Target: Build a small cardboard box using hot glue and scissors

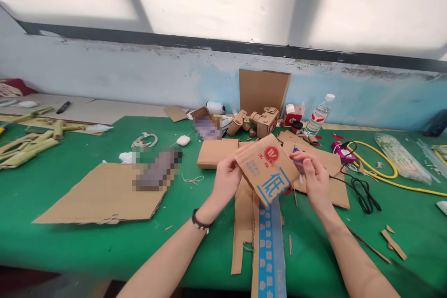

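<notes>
My left hand (226, 178) grips the left edge of a printed cardboard piece (267, 167) with a red logo and blue characters, held tilted above the green table (70, 237). My right hand (314, 174) pinches its right edge, and something small and blue shows near the fingers; I cannot make out what it is. Beneath the piece, a long cardboard strip with blue print (268, 247) and a plain cardboard strip (241, 223) run toward the table's front edge.
A large flat cardboard sheet (94, 195) lies at left. A small cardboard box (216, 152), cardboard model (263, 121), upright cardboard panel (263, 88), water bottle (319, 114), pink tool (344, 152) with black cord, yellow hose (387, 170), green stalks (28, 144).
</notes>
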A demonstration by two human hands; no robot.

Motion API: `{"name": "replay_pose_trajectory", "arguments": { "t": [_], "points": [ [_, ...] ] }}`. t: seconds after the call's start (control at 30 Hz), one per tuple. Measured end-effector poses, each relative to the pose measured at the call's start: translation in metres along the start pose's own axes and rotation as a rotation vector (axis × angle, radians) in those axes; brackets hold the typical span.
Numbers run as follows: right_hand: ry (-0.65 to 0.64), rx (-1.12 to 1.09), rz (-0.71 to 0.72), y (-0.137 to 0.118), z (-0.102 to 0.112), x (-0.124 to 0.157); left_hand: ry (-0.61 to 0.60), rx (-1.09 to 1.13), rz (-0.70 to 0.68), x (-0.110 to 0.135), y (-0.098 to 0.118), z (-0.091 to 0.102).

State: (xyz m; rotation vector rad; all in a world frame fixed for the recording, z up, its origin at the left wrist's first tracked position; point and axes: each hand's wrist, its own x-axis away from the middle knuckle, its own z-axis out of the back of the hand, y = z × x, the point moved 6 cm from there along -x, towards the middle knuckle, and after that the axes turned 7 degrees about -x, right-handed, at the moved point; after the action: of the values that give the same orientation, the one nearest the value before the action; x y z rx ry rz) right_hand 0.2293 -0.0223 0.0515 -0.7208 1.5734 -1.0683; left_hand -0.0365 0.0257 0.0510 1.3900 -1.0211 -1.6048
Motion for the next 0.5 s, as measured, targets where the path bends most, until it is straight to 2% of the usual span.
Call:
{"name": "replay_pose_trajectory", "arguments": {
  "t": [0.07, 0.13, 0.2, 0.27, 0.33, 0.4, 0.47, 0.5],
  "points": [
    [-0.06, -0.002, -0.042, -0.002, -0.005, 0.002, 0.068, -0.136, -0.225, 0.007, 0.016, 0.004],
    [-0.078, 0.017, -0.046, -0.006, -0.009, 0.006, 0.044, -0.246, -0.438, 0.017, 0.026, -0.003],
    [-0.077, 0.026, -0.047, -0.009, -0.011, 0.009, -0.038, -0.313, -0.599, 0.026, 0.031, -0.016],
    [-0.108, 0.033, -0.068, -0.008, -0.013, 0.01, -0.184, -0.327, -0.669, 0.03, 0.033, -0.029],
    [-0.153, 0.025, -0.094, -0.006, -0.013, 0.007, -0.393, -0.296, -0.608, 0.028, 0.034, -0.036],
    [-0.183, 0.007, -0.107, -0.003, -0.011, 0.003, -0.608, -0.229, -0.39, 0.023, 0.03, -0.035],
    [-0.201, -0.005, -0.109, -0.001, -0.007, 0.0, -0.888, -0.116, -0.159, 0.026, 0.025, -0.035],
    [-0.208, -0.004, -0.11, -0.001, -0.006, -0.001, -0.944, -0.036, -0.101, 0.026, 0.027, -0.033]
  ]
}}
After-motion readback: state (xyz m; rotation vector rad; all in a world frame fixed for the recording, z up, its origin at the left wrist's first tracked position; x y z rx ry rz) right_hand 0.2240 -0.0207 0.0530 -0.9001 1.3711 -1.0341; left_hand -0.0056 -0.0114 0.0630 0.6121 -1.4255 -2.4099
